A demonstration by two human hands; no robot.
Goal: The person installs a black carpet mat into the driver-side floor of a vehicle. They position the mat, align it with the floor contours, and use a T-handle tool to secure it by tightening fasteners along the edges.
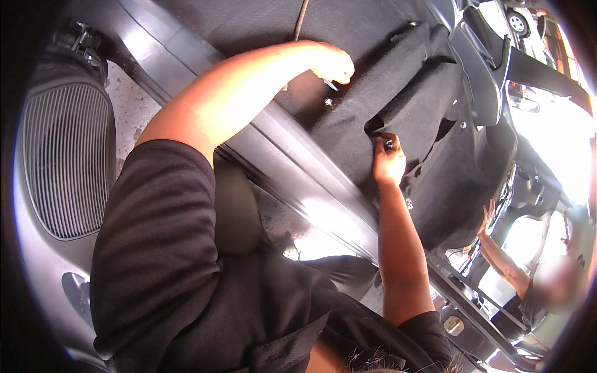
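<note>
Head view: left hand (334, 65), one, reached over from a bent arm, fingers curled in, pinching a slim metal piece (333, 85) whose end shows beneath the fingers; exact kind not legible, the skin being washed out by glare. Right hand (390, 165), one, lower and to the right of the left, fingers closed round a small dark piece (388, 144) with a shiny round end, mostly covered by the grip. Black carpet (416, 93), one, creased, lying beneath and beyond both hands, with a dark fold just beside the right fingertips. Metal stud (329, 103), one, bright, just below the left hand, apart from it. Pale fastener (409, 204), one, near the right wrist, on its right. Thin brown rod (301, 20), one, above the left wrist, its lower end meeting the forearm's outline. Grey door sill (295, 165), one, long, slanting between the hands and the wearer's body. Ribbed grille (68, 161), one, on a door panel (46, 267), well left of both hands. Co-worker's hand (488, 217), one, raised with fingers extended, well right of and below the right hand
</note>
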